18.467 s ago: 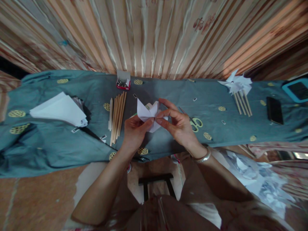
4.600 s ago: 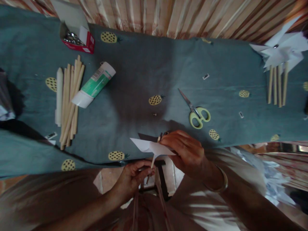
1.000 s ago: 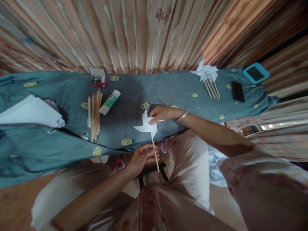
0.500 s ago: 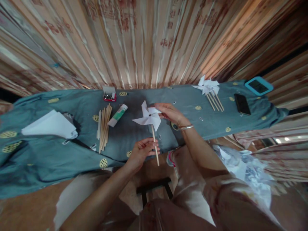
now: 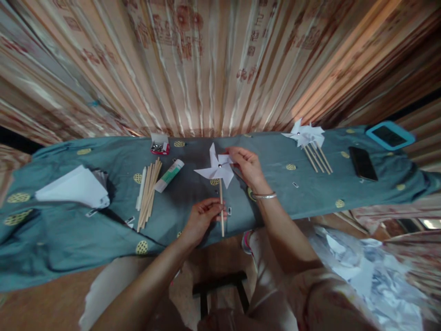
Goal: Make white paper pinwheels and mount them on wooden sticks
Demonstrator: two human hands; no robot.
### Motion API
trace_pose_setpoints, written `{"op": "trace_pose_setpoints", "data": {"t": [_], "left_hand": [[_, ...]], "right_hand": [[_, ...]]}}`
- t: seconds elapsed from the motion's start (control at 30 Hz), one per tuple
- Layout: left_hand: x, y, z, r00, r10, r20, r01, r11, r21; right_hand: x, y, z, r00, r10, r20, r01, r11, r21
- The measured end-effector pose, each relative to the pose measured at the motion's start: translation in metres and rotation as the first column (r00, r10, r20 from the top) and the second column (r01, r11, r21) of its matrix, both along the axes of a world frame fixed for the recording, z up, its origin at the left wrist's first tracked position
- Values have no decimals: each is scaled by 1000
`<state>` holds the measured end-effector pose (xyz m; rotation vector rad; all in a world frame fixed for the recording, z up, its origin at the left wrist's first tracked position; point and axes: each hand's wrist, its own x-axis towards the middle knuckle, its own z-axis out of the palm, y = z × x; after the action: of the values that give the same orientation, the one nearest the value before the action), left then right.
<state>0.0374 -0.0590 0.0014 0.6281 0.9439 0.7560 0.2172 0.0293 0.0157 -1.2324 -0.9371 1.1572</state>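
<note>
A white paper pinwheel (image 5: 222, 174) with a dark pin at its centre stands on a thin wooden stick. Near its lower end, the stick is pinched between the thumb and fingers of my left hand (image 5: 202, 219). My right hand (image 5: 246, 166), with a silver bangle at the wrist, has its bent fingers closed at the pinwheel's right blade; some fingertips are hidden behind the paper. To the left lie a bundle of wooden sticks (image 5: 150, 193) and a green-and-white glue stick (image 5: 169, 175). Behind these is a small open red-and-white box (image 5: 160, 145) of metal pins.
Stacked white paper (image 5: 72, 186) lies on the left of the cloth-covered table (image 5: 268, 197). Several pinwheels (image 5: 306, 136) rest at the back right, beside a black phone (image 5: 363, 163) and a blue-framed device (image 5: 391, 135). A curtain (image 5: 213, 69) hangs behind; crumpled white material (image 5: 375, 276) sits low right.
The camera view has shifted slightly, so the table sits lower in the picture. The pinwheel's stick is now more upright. Both hands stay at the pinwheel.
</note>
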Motion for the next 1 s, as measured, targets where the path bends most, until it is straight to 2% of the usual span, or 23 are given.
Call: {"op": "trace_pose_setpoints", "data": {"t": [0.17, 0.43, 0.53, 0.73, 1.0], "left_hand": [[-1, 8, -5, 999, 26, -22, -25, 999, 39], [-6, 17, -5, 996, 81, -38, -78, 995, 68], [-7, 19, -6, 994, 103, -49, -98, 992, 84], [-8, 23, -6, 990, 139, -38, -134, 986, 103], [-9, 26, -5, 986, 162, -42, -157, 981, 111]], "right_hand": [[4, 0, -4, 996, -19, 86, 20, 1000, -9], [-2, -2, -7, 998, 6, 65, -4, 1000, -29], [-5, -4, -7, 994, 39, 103, -35, 999, -39], [-10, -9, -7, 995, 100, 27, -99, 995, -29], [-20, -12, -10, 985, 162, 61, -162, 987, -3]]}}
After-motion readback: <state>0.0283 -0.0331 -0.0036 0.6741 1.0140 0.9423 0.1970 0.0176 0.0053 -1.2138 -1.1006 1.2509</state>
